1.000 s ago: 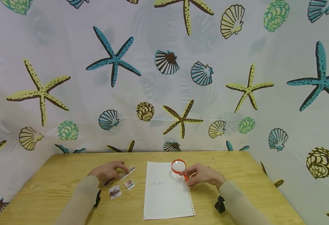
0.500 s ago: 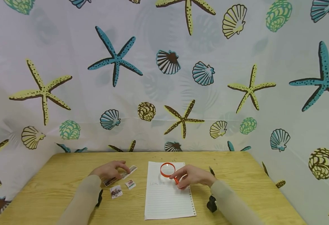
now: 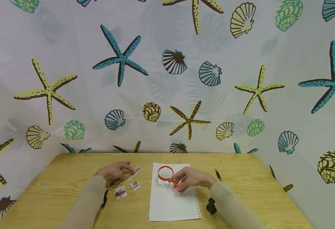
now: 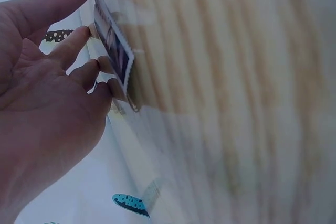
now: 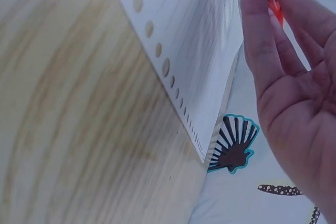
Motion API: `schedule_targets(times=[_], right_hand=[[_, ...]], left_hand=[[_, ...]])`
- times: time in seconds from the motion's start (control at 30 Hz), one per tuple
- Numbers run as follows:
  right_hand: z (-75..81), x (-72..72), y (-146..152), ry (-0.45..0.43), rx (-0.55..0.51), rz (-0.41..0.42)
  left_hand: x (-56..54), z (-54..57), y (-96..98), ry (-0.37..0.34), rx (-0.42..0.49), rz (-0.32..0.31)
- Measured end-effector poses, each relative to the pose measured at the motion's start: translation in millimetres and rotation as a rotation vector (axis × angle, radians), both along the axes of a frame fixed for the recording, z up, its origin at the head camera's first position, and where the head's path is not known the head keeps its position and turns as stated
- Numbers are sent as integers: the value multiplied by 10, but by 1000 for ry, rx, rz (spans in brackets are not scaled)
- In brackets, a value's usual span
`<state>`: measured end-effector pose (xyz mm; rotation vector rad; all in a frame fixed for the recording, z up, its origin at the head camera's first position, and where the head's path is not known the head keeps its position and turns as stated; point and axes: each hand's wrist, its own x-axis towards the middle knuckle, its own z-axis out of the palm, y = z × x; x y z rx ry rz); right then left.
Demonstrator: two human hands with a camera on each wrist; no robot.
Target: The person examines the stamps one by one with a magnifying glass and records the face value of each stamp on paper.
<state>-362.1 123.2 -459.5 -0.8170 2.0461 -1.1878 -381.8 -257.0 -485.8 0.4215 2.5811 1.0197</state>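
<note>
Head view: right hand [image 3: 191,178] pinches red magnifying glass [image 3: 166,173] over lined paper [image 3: 173,206], lower centre. Left hand [image 3: 113,171], lower left, fingers spread, touches long stamp [image 3: 136,172]; 2 smaller stamps [image 3: 120,192] below.

magnifying glass [image 3: 166,173]: red rim, clear round lens, red handle slanting rightward, pinched in right hand [image 3: 192,178] | pale oblong stamp [image 3: 136,172]: at fingertip of left hand [image 3: 115,170], left of magnifying glass | dark oblong stamp [image 3: 115,183]: partly hidden by left hand, farther left of magnifying glass
</note>
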Motion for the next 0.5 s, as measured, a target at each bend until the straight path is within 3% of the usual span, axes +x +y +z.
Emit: schedule_targets(times=[0.2,0.5], right_hand=[[21,5,-93,-38,-18,12],[88,28,-218,-17,14,5]], left_hand=[[12,10,5,13,-7,0],[8,8,0,10,15,0]])
